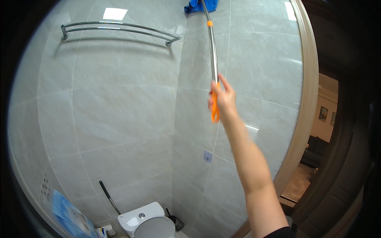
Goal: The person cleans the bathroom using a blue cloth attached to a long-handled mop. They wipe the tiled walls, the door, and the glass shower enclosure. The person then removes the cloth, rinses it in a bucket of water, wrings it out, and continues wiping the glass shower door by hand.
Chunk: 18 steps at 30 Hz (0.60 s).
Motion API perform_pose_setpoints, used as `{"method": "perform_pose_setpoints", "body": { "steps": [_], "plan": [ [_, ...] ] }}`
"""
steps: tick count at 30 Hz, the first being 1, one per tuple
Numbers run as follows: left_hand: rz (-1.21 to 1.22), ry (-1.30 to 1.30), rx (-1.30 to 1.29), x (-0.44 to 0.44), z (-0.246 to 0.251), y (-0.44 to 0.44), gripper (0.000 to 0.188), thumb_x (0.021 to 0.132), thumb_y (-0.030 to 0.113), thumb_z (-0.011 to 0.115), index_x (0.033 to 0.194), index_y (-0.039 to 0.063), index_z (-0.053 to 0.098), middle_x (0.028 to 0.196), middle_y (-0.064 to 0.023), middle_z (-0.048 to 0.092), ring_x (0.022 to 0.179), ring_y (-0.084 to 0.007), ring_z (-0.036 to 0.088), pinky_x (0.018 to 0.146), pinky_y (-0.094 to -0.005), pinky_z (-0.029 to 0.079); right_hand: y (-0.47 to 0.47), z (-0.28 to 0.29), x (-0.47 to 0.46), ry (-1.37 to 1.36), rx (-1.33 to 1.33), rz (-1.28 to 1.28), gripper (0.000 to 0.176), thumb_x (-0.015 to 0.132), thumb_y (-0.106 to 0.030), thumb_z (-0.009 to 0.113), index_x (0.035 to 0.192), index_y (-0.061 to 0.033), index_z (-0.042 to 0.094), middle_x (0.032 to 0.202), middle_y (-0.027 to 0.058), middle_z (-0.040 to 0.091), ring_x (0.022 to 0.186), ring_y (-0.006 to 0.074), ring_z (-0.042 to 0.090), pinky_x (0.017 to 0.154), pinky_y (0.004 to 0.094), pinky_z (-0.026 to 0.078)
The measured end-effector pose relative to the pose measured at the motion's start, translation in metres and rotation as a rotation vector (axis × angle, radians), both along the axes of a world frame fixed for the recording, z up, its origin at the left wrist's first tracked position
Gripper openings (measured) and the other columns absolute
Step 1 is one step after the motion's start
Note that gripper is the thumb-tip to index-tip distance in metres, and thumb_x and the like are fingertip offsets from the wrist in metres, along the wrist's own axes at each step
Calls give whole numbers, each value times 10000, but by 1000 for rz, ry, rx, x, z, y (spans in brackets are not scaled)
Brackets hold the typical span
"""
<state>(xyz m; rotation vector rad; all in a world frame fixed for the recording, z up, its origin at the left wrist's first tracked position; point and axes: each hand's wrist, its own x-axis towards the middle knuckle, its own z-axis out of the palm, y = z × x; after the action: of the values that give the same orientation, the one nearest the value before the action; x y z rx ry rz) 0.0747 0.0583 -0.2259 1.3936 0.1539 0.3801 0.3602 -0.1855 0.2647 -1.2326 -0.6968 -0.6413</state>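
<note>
My right hand [223, 98] is raised and wrapped around the orange plastic grip [215, 116] of a telescopic pole. Above the hand runs the pole's shiny metal tube [212, 47], which narrows past an orange collar [209, 23]. At the top edge of the view, a blue cloth [198, 6] hangs about the pole's far end, against or close to the grey tiled wall [265, 59]; which of the two I cannot tell. The cloth's upper part is cut off by the frame. My left hand is out of view.
A double chrome towel rail [119, 27] is fixed to the left wall. Below stands a white toilet [143, 212], with a black-handled rod [104, 189] and a dark brush holder [177, 223] beside it. A wooden door frame [309, 74] borders the right. An adhesive hook [208, 156] sits on the wall.
</note>
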Motion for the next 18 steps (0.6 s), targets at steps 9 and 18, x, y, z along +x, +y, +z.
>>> {"method": "perform_pose_setpoints", "body": {
  "steps": [9, 18],
  "plan": [
    [-7, 77, 9, 7, -6, -12, 411, 857, 82, 581, 1215, -5, 402, 853, -49, 543, 660, -117, 566, 576, -218, 454, -18, -100, 17, -2, -32, -21, 539, 885, -124, 537, 1382, -123, 327, 658, 19, 486, 410, 97, 436, 349, 247, 375],
    [-43, 80, -5, 12, -12, 0, 419, 847, 63, 587, 1224, 38, 407, 844, -49, 532, 661, -118, 566, 560, -216, 451, -37, -297, -68, 439, 147, -93, 506, 879, -53, 527, 1357, -73, 362, 652, 25, 516, 423, 82, 448, 363, 230, 377]
  ]
}}
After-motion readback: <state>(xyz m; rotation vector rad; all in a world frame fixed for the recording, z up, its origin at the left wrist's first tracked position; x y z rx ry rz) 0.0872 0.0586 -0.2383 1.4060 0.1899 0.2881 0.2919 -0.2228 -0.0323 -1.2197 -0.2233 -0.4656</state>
